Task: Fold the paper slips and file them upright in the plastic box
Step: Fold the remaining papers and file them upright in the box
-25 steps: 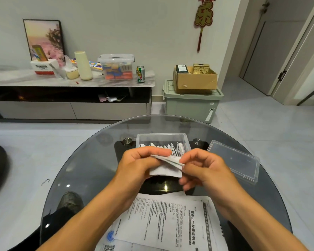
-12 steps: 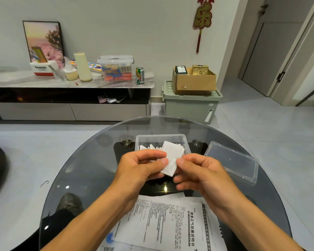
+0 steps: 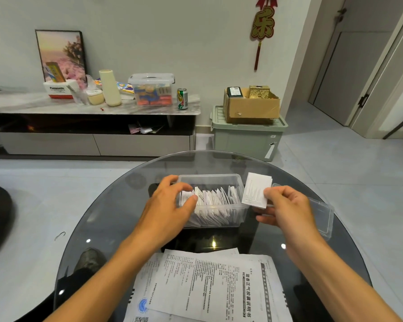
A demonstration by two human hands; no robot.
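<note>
Head view, hands parted, right hand (image 3: 286,210) took slip (image 3: 256,189)

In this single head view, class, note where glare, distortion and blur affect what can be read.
Head view: bright glare spots sit on the glass table, one below the plastic box; wide-angle distortion bows the door frame and table rim; the folded slip in the right hand shows print too small to read; the left hand at the box is sharp.

A green can (image 3: 182,98) and a lidded clear bin (image 3: 152,89) stand far beyond the hands. Further right, a cardboard box (image 3: 251,107) tops a green crate (image 3: 247,139).
</note>
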